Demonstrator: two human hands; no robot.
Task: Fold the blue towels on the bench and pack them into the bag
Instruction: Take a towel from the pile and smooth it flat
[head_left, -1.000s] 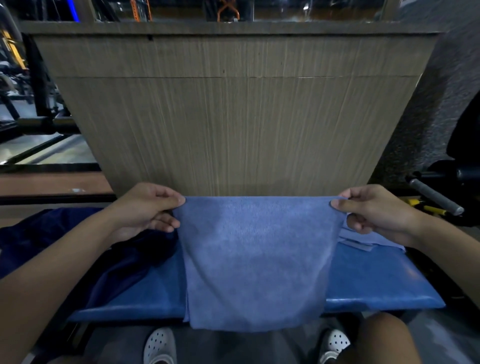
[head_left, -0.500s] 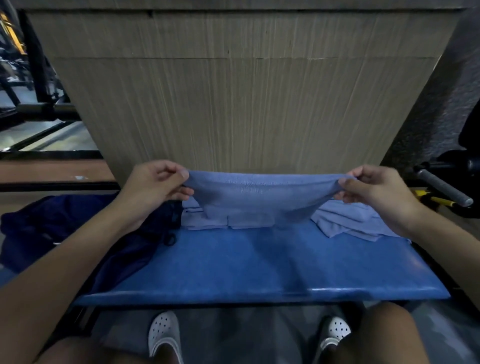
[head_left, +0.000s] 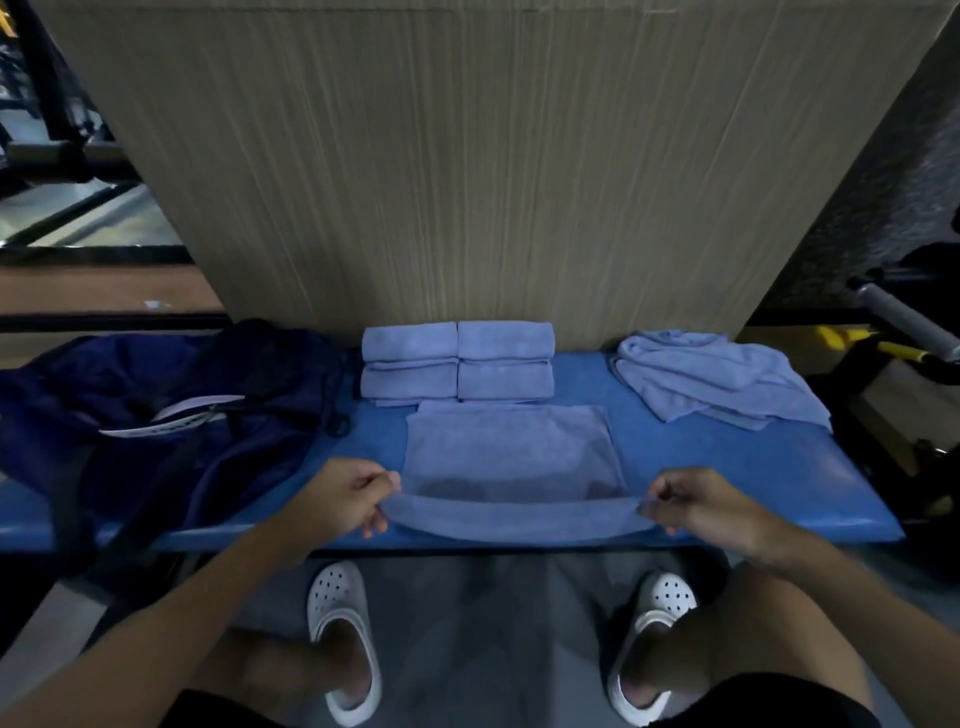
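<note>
Head view looks down on a blue padded bench (head_left: 727, 467) set against a grey-beige panel. On the bench's left end a dark navy bag (head_left: 156, 415) lies slumped, with a pale strip across it, possibly a label, though the dim view leaves that unsure. At the bench's front edge, left of centre, the person's left hand (head_left: 343, 501) pinches the near left corner of a light blue towel (head_left: 509, 452) between thumb and curled fingers. That towel lies flat on the middle of the bench, its near edge lifted off the padding and sagging between the two hands. Behind it, at the bench's back edge, four folded towels (head_left: 457, 361) sit in two touching stacks of two. The right hand (head_left: 696, 506) pinches the towel's near right corner the same way. Towards the back of the bench's right end lies a loose heap of unfolded towels (head_left: 711, 379). Below the bench's front edge stand white clogs (head_left: 343, 639).
</note>
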